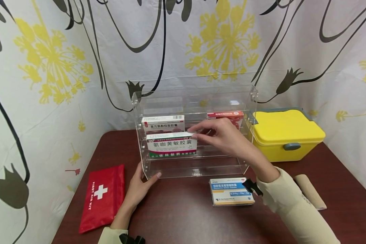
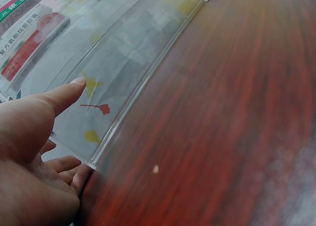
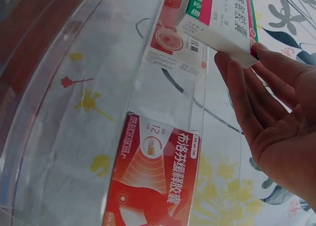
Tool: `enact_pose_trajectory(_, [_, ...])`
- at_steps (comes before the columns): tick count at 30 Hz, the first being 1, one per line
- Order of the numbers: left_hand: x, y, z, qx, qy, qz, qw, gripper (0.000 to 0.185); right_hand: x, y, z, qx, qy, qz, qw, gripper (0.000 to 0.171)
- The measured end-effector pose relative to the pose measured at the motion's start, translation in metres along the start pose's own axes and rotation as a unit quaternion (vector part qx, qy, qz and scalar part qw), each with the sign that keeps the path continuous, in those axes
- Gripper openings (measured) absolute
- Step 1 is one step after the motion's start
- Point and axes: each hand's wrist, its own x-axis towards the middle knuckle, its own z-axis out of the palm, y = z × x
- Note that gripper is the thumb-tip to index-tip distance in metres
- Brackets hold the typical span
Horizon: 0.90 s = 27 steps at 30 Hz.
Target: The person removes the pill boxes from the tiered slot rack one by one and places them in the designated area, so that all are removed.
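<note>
A clear acrylic display rack (image 1: 167,171) stands in the middle of the table. At its lower left corner my left hand (image 1: 141,186) grips the side, thumb in front and fingers around the edge; the left wrist view shows this hand (image 2: 34,152) close up. My right hand (image 1: 227,137) pinches the upper right corner of a white, green and pink medicine box (image 1: 172,146), which is in front of the rack's tiers. Behind that box, a white and red capsule box (image 1: 164,124) sits on a tier. Further right on the rack is a red capsule box (image 3: 153,171).
A blue and white capsule box (image 1: 231,191) lies flat before the rack. The red first aid pouch (image 1: 102,196) is at left. At right are a yellow lidded case (image 1: 288,135) and a beige bandage roll (image 1: 310,192). A patterned curtain (image 1: 177,61) hangs behind.
</note>
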Motion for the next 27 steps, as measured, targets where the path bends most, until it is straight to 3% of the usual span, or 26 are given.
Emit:
enact_pose_trajectory(9, [0.0,0.003,0.0,-0.001,-0.004,-0.002,1.0,0.081,-0.011,0.009,0.013,0.035,-0.031,-0.001,0.999,0.021])
enact_pose_trajectory(15, [-0.001,0.004,-0.001,0.01,-0.005,0.014,0.9998,0.082,-0.019,0.019,0.028,0.07,-0.061,0.01,0.996,0.019])
enact_pose_trajectory(23, [-0.013,0.037,-0.004,0.009,-0.006,0.004,0.9999,0.081,-0.035,0.029,0.045,0.096,-0.104,0.047,0.989,0.02])
enact_pose_trajectory(27, [-0.012,0.034,-0.004,0.014,-0.005,0.006,0.9999,0.079,-0.043,0.035,0.053,0.11,-0.126,0.066,0.984,0.019])
